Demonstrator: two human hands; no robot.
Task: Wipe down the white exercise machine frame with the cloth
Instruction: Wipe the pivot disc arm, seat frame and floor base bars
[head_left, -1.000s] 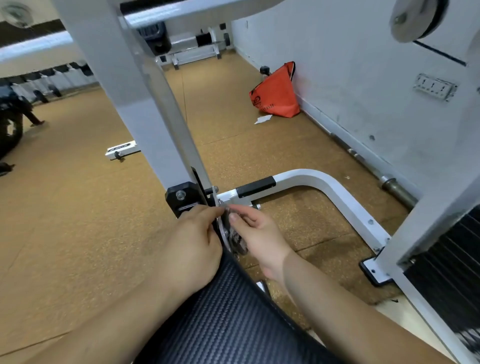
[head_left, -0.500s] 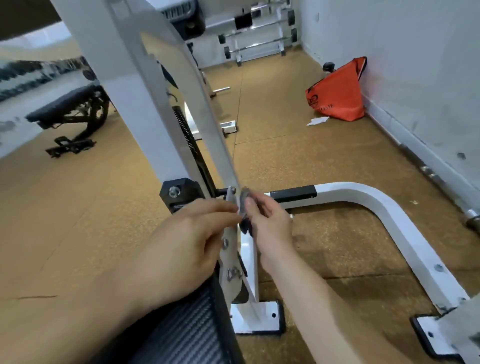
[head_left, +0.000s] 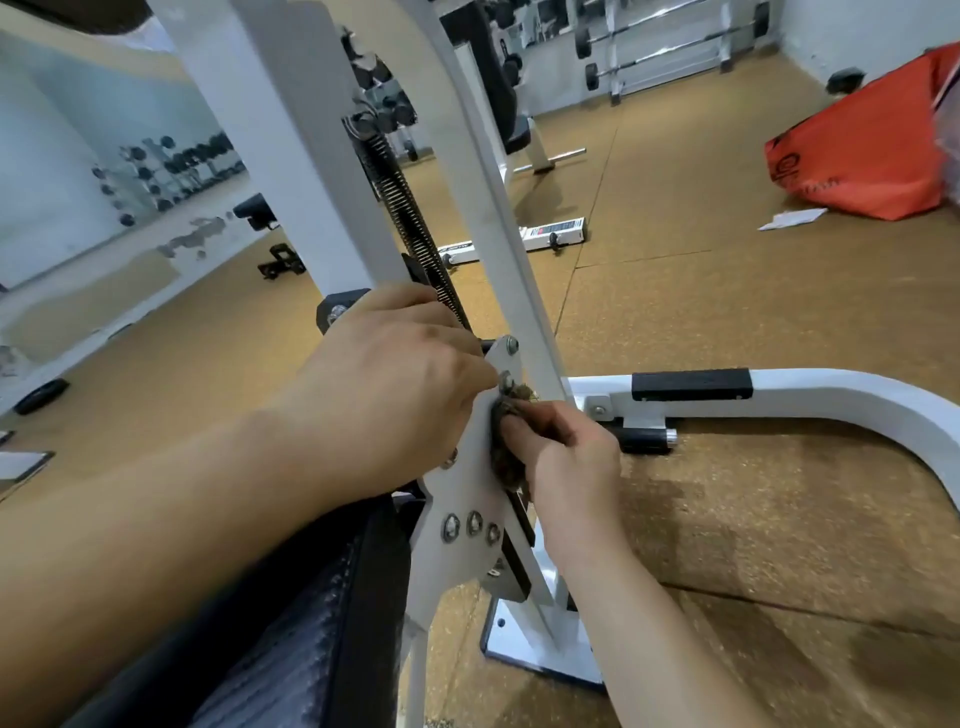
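White-painted steel made up the exercise machine frame (head_left: 291, 156), whose slanted uprights were seen rising from a bolted bracket plate (head_left: 467, 499) low in the middle of the view. A dark, grimy cloth (head_left: 506, 457) was held bunched against the right face of that plate, just below two bolts near its top edge. The right hand (head_left: 566, 457) was closed around the cloth, with the fingers curled over it and pressed toward the plate. The left hand (head_left: 395, 384) was laid against the other side of the plate, its fingers bent together toward the upper bolts; whether anything was pinched in them could not be told. A black coil spring (head_left: 410, 218) was seen running down between the uprights to just above the left hand. A curved white base tube (head_left: 857, 395) with a black grip pad (head_left: 691, 384) was seen on the cork-coloured floor (head_left: 727, 260) to the right of the hands. A black textured seat pad (head_left: 291, 623) was seen beneath the left forearm. An orange bag (head_left: 862, 150) lay on the floor well apart, at the far right.
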